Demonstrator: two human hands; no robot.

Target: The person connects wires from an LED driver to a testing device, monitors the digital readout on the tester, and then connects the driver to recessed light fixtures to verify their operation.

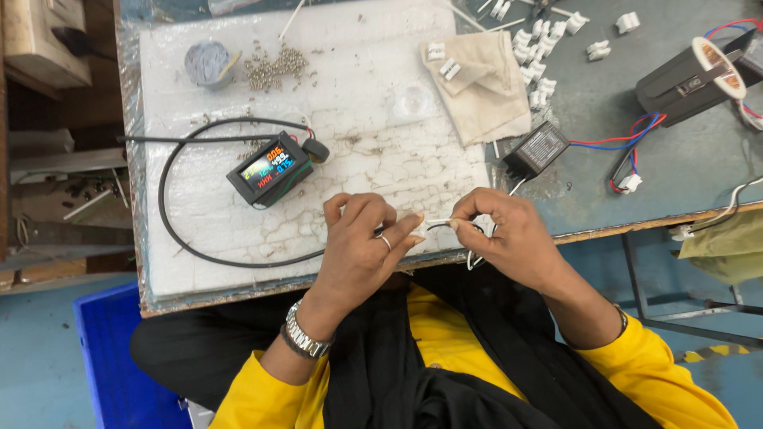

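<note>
- Left hand (pixel 362 242) pinches a small white connector (pixel 419 226) between thumb and fingers, at the near edge of the counter (pixel 675 171).
- Right hand (pixel 509 234) grips the thin wires (pixel 439 223) running into it (fingers closed).
- A lit meter (pixel 270 169) with black cable (pixel 171 230) lies just left, on the white pad (pixel 373 119).

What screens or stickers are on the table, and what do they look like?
Small meter screen: on the white board, above the left hand; black rectangular case, lit with colourful digits.
Black adapter box: right of the board, above the right hand; dark label on top.
</note>
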